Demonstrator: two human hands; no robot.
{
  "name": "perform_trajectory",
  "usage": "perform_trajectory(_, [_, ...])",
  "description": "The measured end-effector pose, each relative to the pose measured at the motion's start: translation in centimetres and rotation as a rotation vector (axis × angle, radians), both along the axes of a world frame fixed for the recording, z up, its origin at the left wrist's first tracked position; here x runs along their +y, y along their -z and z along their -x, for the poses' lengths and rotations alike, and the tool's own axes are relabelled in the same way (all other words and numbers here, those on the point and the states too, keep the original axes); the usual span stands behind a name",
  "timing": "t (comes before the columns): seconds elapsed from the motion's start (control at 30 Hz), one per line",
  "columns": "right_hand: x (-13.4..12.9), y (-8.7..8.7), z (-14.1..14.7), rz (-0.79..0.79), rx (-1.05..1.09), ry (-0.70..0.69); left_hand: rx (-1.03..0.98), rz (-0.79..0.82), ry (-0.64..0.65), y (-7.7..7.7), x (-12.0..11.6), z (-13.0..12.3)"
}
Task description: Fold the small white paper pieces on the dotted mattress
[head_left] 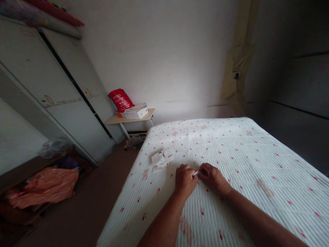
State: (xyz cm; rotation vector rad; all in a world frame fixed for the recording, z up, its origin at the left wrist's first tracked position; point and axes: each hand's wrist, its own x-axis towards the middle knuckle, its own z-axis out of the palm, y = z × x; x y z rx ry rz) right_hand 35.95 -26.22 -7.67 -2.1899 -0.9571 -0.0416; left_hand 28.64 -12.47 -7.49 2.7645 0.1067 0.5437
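Just right of the paper (162, 158) and nearer me, a small white strip (195, 174) spans between my hands, lengthwise: left hand (185, 180) pinching one end, right hand (212, 176) curled at the other, grip unclear.

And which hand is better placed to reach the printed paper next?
Probably the left hand: it is nearer the printed paper, while the right hand is farther right. Both hands are at a small white item, though.
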Motion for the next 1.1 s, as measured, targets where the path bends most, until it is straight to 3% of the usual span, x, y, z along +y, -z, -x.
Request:
perform_trajectory(0.23, [-2.7,-0.9,0.5,-0.045,0.052,-0.248,-0.010,-0.006,-0.002,0.1,-0.1,0.2])
perform_trajectory(0.5, [-2.7,-0.1,1.1,0.053,-0.060,-0.221,0.055,0.006,-0.088,-0.3,-0.7,0.1])
perform_trajectory(0.73, [-2.6,0.3,1.1,0.016,-0.048,-0.204,0.098,0.035,-0.164,-0.4,-1.4,0.0])
perform_trajectory(1.1, [-3.2,-0.8,2.5,0.042,-0.067,-0.253,0.093,0.092,-0.162,-0.5,-1.5,0.1])
